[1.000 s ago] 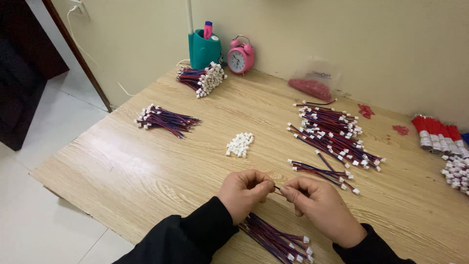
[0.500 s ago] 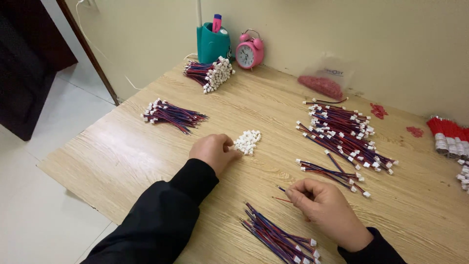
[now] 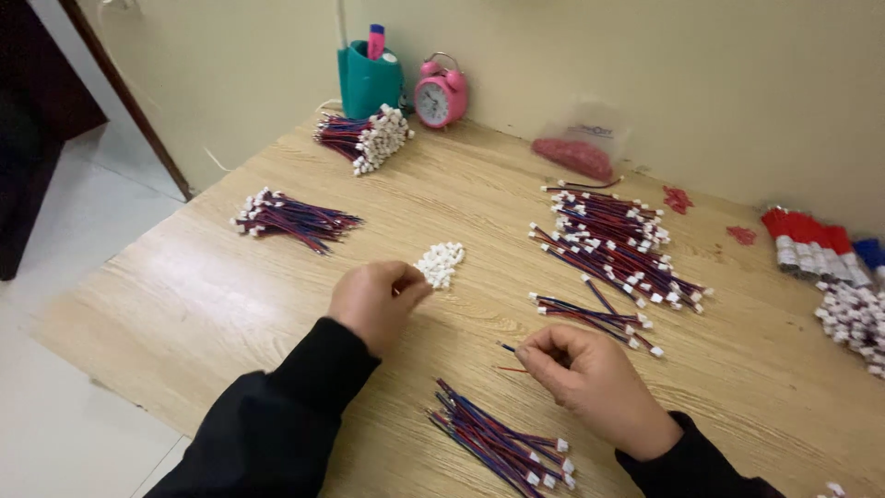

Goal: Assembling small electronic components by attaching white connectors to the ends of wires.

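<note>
Left hand (image 3: 376,300) rests pinched at the near edge of the white connector pile (image 3: 441,264), mid-worktop (image 3: 184,304). Right hand (image 3: 590,373), well right of the pile, pinches a wire (image 3: 513,359) whose bare ends point leftward toward it.

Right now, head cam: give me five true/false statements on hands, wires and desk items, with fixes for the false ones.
1. The left hand is at the small pile of white connectors. True.
2. The right hand pinches thin wires, their ends sticking out to the left. True.
3. The pink alarm clock lies flat in the middle of the table. False: it stands upright at the wall, beside the teal pen holder.
4. Both hands share one grip on the same wire. False: they are apart, each at its own thing.
5. A bundle of red and blue wires lies near the right forearm. True.
</note>
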